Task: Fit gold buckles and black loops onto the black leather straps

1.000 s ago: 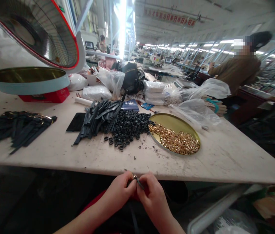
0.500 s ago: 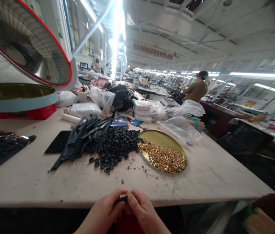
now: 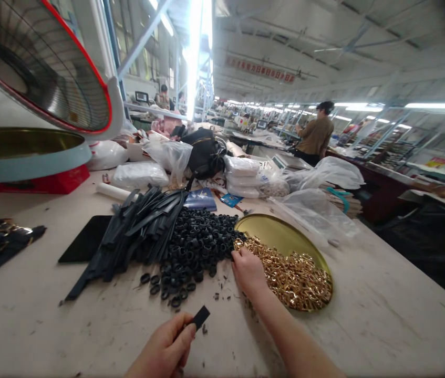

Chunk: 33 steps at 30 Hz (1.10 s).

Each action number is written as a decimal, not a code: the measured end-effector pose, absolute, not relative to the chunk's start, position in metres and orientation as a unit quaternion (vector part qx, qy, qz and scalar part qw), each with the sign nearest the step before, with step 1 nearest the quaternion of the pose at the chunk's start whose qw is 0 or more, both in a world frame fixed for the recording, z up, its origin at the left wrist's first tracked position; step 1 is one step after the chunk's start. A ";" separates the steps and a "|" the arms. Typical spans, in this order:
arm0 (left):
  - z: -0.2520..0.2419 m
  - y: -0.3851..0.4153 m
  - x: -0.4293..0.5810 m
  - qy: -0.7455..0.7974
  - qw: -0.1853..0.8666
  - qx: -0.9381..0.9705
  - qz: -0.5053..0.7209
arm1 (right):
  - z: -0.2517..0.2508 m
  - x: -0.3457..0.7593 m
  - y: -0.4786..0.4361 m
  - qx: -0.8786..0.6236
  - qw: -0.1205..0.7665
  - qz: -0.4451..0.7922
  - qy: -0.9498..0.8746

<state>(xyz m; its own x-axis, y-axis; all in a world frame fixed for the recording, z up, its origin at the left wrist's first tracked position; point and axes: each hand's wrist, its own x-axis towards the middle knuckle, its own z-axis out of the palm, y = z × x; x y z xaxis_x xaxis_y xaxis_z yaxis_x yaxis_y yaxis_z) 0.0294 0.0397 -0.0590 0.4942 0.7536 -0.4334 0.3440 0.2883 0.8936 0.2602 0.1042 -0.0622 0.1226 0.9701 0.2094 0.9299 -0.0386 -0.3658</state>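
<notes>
A flat black strip [image 3: 202, 317] juts from the left hand [image 3: 169, 344], near the table's front.
Its end is matte, straight-edged and cut square, pinched between thumb and curled fingers; the rest is hidden in the grip. The right hand [image 3: 249, 273] reaches to the tray's left rim, fingers bent and bunched; whether they hold anything cannot be told. Beside it, small shiny gold-coloured metal pieces [image 3: 301, 281] heap in the round, smooth, brassy tray [image 3: 277, 231]. Left of that spill stubby black rings [image 3: 202, 236], touching a sheaf of long, flat dark strips [image 3: 143, 226], all on a pale, scuffed table [image 3: 383, 310] flecked with dark scraps [image 3: 217, 296].
</notes>
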 end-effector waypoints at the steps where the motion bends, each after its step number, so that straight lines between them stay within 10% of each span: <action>1: -0.059 0.040 0.029 0.480 0.645 0.573 0.159 | -0.064 0.258 0.108 -0.723 0.196 0.039 -0.661; 12: -0.044 0.036 0.023 0.475 0.594 0.616 0.205 | -0.065 0.233 0.064 -0.682 0.171 0.090 -0.705; 19: -0.031 0.025 0.020 0.475 0.526 0.661 0.247 | -0.060 0.205 0.027 -0.651 0.282 0.180 -0.681; 26: -0.016 0.007 0.020 0.468 0.513 0.658 0.291 | -0.019 0.168 -0.018 -0.469 0.542 0.551 -0.427; 33: -0.001 -0.009 0.008 0.440 0.530 0.690 0.221 | -0.015 0.166 -0.032 -0.466 0.554 0.520 -0.453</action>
